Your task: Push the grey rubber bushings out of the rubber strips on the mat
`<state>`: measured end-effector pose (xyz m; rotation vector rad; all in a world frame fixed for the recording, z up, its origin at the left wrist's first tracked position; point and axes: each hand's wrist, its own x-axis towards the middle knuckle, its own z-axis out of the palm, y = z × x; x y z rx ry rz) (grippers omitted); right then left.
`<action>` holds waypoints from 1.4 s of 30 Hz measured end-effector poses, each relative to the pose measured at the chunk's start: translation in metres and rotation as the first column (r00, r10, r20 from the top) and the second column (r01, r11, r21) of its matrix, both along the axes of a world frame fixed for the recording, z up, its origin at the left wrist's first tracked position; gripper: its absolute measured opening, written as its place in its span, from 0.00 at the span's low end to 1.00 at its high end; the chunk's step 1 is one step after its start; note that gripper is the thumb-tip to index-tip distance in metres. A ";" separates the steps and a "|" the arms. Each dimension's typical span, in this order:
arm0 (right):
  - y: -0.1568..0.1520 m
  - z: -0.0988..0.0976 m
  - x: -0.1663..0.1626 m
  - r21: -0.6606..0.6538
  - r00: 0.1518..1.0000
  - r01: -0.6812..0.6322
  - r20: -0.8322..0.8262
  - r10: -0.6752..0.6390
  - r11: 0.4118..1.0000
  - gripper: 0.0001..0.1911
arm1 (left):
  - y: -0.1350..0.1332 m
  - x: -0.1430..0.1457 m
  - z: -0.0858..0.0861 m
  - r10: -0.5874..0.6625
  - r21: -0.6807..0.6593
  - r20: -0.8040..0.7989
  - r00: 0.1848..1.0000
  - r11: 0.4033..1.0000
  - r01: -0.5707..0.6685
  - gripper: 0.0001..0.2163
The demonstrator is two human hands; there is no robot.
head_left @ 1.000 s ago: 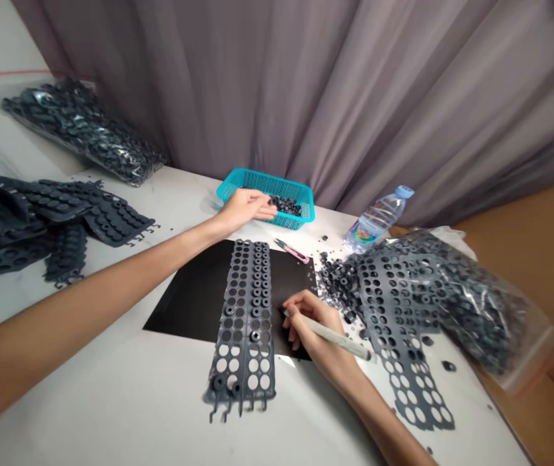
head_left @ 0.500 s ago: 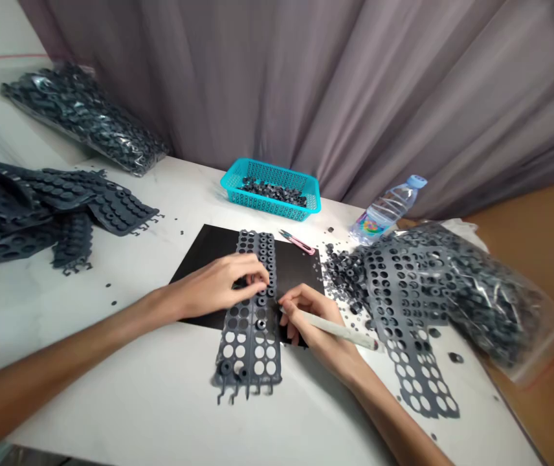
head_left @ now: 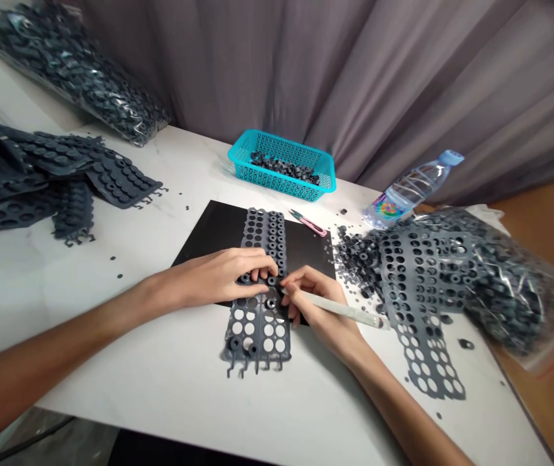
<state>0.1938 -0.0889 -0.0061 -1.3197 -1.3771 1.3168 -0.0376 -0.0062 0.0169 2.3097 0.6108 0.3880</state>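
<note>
A grey rubber strip (head_left: 261,285) full of round holes, some still filled with small black rings, lies across a black mat (head_left: 219,233) on the white table. My left hand (head_left: 228,275) rests on the strip's middle with its fingers curled and pressed down on it. My right hand (head_left: 313,304) holds a thin white stick tool (head_left: 342,309) like a pen, its tip at the strip's right edge beside my left fingertips.
A teal basket (head_left: 281,168) with black rings stands behind the mat. Pink snips (head_left: 309,222) and a water bottle (head_left: 410,188) lie to its right. Loose rings, punched strips (head_left: 417,304) and a bag of strips (head_left: 505,285) fill the right. More strips (head_left: 48,188) pile at left.
My left hand has come back from the teal basket to the strip and now presses on it beside the tool tip. The view has tilted down and closer.
</note>
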 end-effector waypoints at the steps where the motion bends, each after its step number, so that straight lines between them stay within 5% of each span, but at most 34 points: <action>1: 0.000 -0.001 0.000 -0.001 1.000 -0.001 0.001 0.001 1.000 0.05 | 0.000 0.000 0.000 -0.004 0.009 -0.002 1.000 1.000 0.004 0.11; 11: -0.001 0.002 -0.001 0.024 0.999 -0.006 0.042 0.005 1.000 0.05 | 0.002 0.003 0.000 -0.013 0.097 -0.013 1.000 0.995 0.014 0.11; 17: -0.003 0.001 -0.002 0.053 0.995 -0.012 0.098 0.007 0.998 0.05 | -0.008 0.013 -0.007 0.030 0.285 -0.007 1.000 0.958 -0.027 0.10; 21: -0.004 -0.001 -0.003 0.072 0.992 -0.013 0.127 0.003 0.997 0.05 | -0.016 0.016 -0.014 0.166 0.131 0.140 0.976 0.974 -0.184 0.10; 25: -0.003 0.001 -0.002 0.019 0.999 -0.003 0.038 0.002 1.000 0.07 | -0.014 0.012 -0.012 0.118 -0.011 0.100 0.988 0.993 -0.118 0.10; 30: 0.000 0.003 0.000 -0.005 0.994 0.017 -0.105 -0.017 1.000 0.07 | -0.006 0.007 -0.006 0.071 -0.049 0.058 0.996 0.996 -0.068 0.11; 42: 0.002 0.001 0.000 -0.017 0.998 -0.007 -0.057 0.006 1.000 0.03 | -0.005 0.007 -0.010 0.077 0.017 0.061 0.995 0.997 -0.078 0.11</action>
